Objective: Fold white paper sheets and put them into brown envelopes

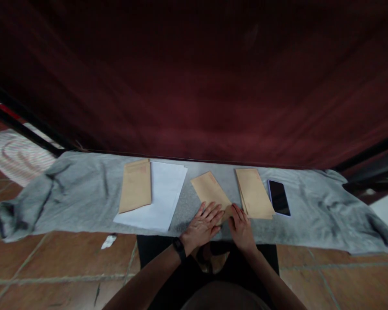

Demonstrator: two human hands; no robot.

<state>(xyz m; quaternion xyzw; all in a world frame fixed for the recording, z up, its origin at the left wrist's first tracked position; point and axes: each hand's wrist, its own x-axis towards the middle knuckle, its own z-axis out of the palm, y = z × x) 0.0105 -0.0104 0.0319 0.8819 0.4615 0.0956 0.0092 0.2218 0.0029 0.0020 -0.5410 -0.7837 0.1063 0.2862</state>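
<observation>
A brown envelope lies tilted on the grey cloth in front of me. My left hand rests flat on its near end, fingers stretched out. My right hand presses on the envelope's near right corner with its fingers together and extended. A stack of brown envelopes lies just right of my hands. Further left, another brown envelope lies partly over white paper sheets.
A dark phone lies face up right of the envelope stack. A dark red curtain hangs behind the cloth. The floor is brown tile, with a small white scrap on it.
</observation>
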